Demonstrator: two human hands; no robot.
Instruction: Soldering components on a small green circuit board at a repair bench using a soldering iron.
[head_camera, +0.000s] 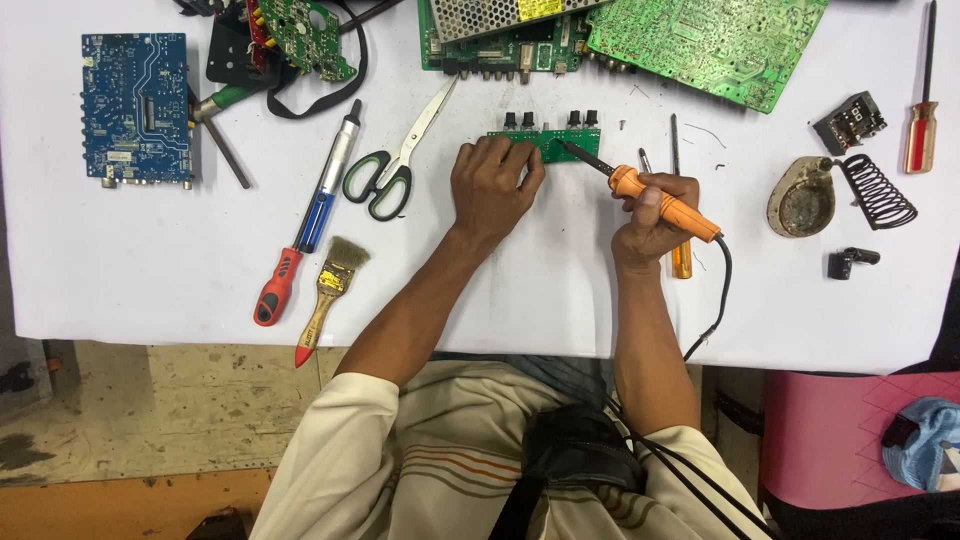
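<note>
2 hands work at a white bench (120, 290). Left hand (492, 190) presses down on a small green board (548, 143), fingers curled over its near edge, pinning it flat near the bench's middle. Right hand (652, 218) grips an orange soldering iron (640, 188) like a pen, its tip touching the board's right part. Scissors (395, 165) lie just left of the left hand, beside a desoldering pump (327, 185), a red screwdriver (277, 288) and a brush (333, 285). An iron stand (835, 195) sits to the right.
</note>
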